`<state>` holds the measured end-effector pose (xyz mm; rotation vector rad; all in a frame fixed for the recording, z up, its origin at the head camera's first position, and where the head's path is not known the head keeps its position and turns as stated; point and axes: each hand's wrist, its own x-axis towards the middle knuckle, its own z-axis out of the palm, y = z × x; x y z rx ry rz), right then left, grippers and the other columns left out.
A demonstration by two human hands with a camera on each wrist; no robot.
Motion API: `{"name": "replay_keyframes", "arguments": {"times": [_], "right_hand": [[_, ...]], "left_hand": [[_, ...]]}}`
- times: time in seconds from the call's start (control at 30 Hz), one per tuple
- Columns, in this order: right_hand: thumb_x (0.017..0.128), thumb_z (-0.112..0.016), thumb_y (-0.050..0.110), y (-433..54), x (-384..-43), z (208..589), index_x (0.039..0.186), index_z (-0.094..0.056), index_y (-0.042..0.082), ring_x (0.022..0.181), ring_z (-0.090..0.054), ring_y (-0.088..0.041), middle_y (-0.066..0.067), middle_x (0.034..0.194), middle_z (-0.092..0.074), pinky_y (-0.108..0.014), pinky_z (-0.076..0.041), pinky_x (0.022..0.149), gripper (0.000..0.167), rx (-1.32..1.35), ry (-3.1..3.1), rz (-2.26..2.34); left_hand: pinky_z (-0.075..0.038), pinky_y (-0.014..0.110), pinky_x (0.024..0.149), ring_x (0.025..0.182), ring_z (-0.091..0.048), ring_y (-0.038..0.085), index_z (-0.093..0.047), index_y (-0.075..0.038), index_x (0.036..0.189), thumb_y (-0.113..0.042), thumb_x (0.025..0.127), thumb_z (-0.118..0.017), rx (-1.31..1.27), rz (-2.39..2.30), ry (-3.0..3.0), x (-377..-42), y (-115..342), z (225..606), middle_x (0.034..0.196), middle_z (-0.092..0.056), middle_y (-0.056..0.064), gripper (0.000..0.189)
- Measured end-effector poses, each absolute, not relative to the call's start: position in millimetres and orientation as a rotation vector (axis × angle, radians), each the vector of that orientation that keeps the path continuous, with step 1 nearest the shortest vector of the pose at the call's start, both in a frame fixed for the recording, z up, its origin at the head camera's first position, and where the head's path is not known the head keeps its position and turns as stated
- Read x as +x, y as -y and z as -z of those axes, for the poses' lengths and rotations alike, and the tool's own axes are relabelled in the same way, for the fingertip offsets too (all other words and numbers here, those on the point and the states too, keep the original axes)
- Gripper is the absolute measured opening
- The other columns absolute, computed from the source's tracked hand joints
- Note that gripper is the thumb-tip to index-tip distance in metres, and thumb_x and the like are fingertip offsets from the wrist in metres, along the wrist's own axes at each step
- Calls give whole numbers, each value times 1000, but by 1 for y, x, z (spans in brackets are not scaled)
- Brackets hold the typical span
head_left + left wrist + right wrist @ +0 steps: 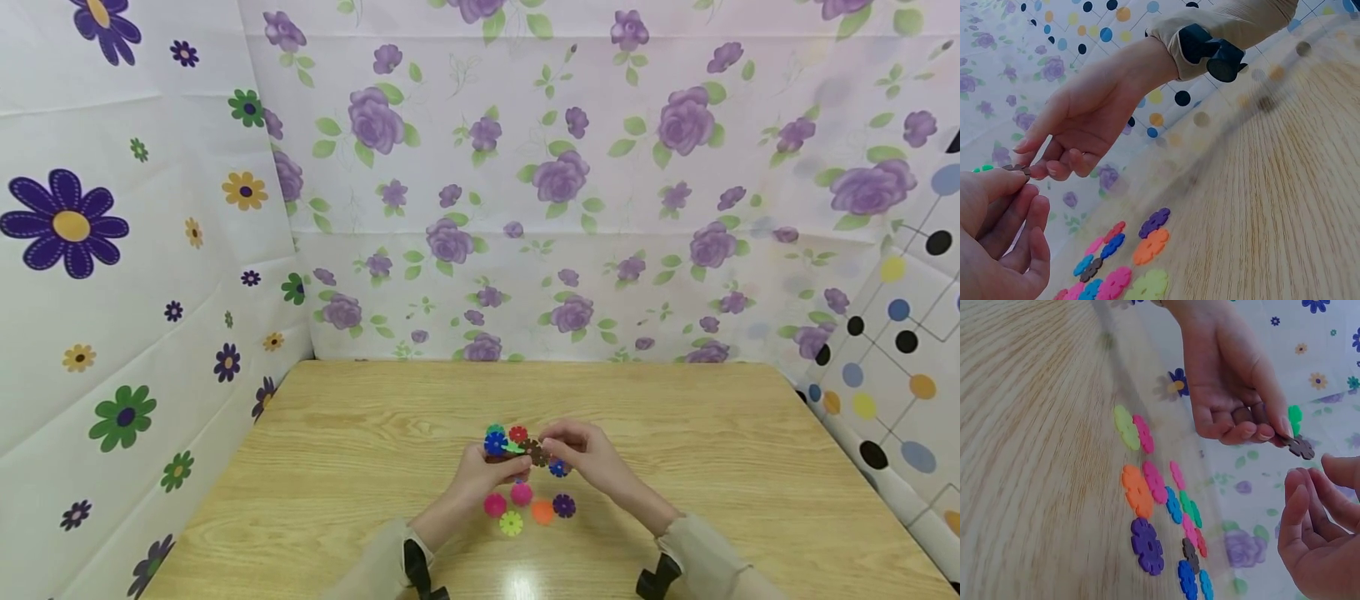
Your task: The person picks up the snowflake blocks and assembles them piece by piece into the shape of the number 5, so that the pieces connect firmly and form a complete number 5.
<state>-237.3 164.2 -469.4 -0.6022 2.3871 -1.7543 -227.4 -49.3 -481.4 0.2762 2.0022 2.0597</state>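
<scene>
Left hand [480, 477] pinches brown flower-shaped disc [1301, 447] above wood-grain table [337, 475] — green disc [1295, 417] beside it. Right hand [594, 458] just beside, fingers loosely bent, nothing gripped — purple disc [1147, 546] lies below.

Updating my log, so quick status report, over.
Left grip pinching brown flower disc. Right grip beside it, contact unclear. More discs on table; nothing seen in the way.
</scene>
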Motion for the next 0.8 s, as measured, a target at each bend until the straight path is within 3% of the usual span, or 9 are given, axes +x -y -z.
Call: {"name": "replay_keyframes", "arguments": {"times": [0.37,0.6,0.8], "right_hand": [[101,-51,24,-176,-240,475,115,-63,-1,81,-65,-19,-30,104,-64,-32,-55,65,31,-622,-2371,1688],[100,-52,16,-183,-244,483,111,-62,-6,80,-65,-22,-26,98,-65,-32,-54,63,26,-616,-2411,1582],[95,-58,7,-185,-248,490,104,-66,-1,81,-61,-18,-16,96,-66,-29,-54,69,15,-569,-2547,1446]], "left_hand": [[-57,34,78,76,-67,9,-70,0,101,-25,87,-73,202,-2008,-2080,-232,56,486,82,-74,3,28],[-59,33,77,75,-68,10,-69,1,106,-24,88,-73,148,-2027,-2049,-234,61,490,92,-74,12,31],[-59,32,76,74,-69,11,-69,3,104,-22,87,-73,122,-2054,-2025,-237,64,495,87,-74,11,30]]}}
